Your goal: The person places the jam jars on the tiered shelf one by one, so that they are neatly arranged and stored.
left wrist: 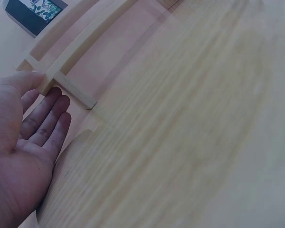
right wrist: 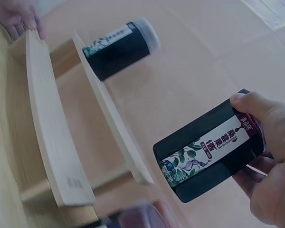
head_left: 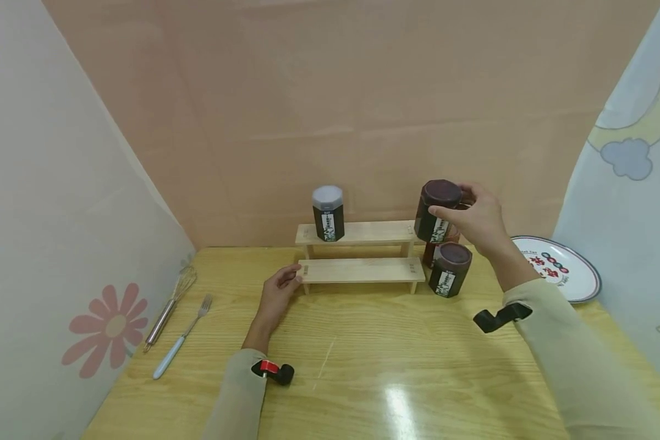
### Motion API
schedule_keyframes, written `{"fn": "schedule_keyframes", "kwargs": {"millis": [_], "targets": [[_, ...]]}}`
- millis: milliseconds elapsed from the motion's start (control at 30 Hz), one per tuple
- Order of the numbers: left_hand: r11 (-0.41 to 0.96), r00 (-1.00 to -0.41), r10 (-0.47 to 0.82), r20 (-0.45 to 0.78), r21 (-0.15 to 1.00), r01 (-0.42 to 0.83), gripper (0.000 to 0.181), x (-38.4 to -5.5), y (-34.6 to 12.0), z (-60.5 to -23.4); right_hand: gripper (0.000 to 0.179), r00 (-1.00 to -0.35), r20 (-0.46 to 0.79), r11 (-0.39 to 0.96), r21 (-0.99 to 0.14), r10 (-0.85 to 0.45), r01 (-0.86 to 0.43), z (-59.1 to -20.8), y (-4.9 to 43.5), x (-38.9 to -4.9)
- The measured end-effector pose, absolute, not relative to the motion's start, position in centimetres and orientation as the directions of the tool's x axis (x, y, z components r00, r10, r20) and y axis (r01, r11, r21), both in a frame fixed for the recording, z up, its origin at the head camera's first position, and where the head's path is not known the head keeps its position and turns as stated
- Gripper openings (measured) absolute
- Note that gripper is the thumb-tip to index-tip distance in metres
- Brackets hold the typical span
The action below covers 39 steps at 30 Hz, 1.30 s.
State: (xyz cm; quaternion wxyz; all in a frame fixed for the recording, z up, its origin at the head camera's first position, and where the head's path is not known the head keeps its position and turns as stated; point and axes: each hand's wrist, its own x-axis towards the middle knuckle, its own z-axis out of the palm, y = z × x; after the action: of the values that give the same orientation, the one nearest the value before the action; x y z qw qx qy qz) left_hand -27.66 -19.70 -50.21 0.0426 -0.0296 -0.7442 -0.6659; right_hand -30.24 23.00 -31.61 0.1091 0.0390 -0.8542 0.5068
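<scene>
A two-step wooden rack stands at the back of the table. My left hand pinches the left end of its lower step, thumb above and fingers below in the left wrist view. A dark octagonal jar with a white fruit label is gripped by my right hand and held up at the upper step's right end. On the upper step's left side stands a similar jar with a pale lid. Another dark jar stands on the table right of the rack, partly covering a reddish jar behind it.
An oval white plate with red characters lies at the right, partly behind my right forearm. At the left lie a whisk and a fork with a pale blue handle. Cloth-covered walls enclose the table's back and sides.
</scene>
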Motion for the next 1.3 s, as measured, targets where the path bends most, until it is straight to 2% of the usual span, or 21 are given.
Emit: {"fn": "schedule_keyframes", "kwargs": {"millis": [500,1300], "targets": [[0.111,-0.995,-0.029,0.095,0.990,0.092,0.037,-27.6,-19.5,-50.3,0.092,-0.974,0.226,0.428,-0.883,0.027,-0.193,-32.2,17.6,-32.0],[0.103,-0.994,-0.014,0.104,0.989,0.102,0.035,-27.1,-19.9,-50.2,0.081,-0.974,0.225,0.446,-0.876,0.036,-0.186,-33.5,13.5,-34.6]]}}
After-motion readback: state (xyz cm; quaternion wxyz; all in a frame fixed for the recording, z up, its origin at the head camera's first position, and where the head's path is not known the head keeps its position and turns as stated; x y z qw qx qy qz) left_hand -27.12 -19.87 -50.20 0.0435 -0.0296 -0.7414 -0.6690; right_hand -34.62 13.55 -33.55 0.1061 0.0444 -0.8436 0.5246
